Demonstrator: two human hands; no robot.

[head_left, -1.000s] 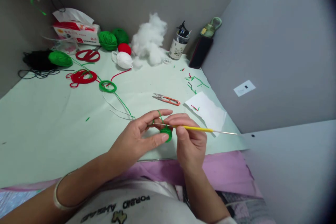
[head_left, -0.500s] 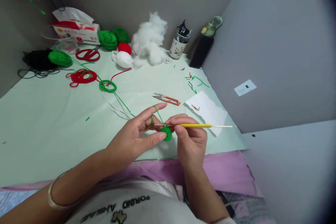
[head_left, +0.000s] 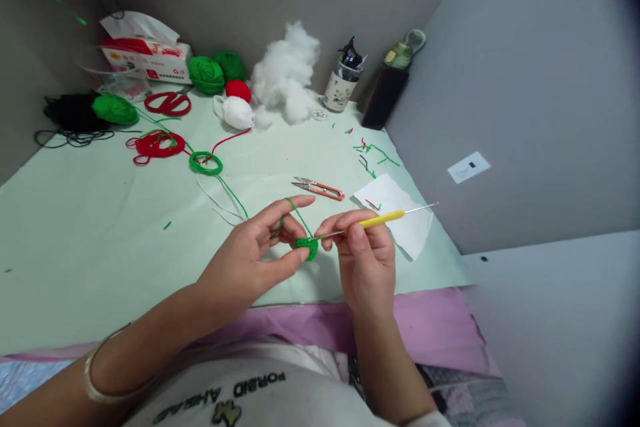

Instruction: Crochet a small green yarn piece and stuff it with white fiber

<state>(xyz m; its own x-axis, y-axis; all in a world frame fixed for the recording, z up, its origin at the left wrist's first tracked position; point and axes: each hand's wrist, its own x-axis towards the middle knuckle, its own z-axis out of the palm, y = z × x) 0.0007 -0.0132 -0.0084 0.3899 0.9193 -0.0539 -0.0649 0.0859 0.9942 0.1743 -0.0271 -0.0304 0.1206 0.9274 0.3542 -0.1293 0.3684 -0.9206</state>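
Green crochet piece [head_left: 311,250] is pinched in the left hand [head_left: 245,257] over the near part of the table [head_left: 125,267], its working yarn [head_left: 300,217] running up over the raised index finger. The right hand [head_left: 369,260] grips a yellow-handled crochet hook [head_left: 383,219], its tip at the stitches. Beyond lie orange-handled thread snips [head_left: 327,191]; farther back sits white fibre stuffing [head_left: 287,73].

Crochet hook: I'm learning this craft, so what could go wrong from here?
A stitch might slip off the crochet hook, whose thin tip is at the edge of the small green crochet piece. The green yarn coil could snag on the red yarn beside it. The thread snips lie open just beyond the left hand; a careless reach could end in a nick.
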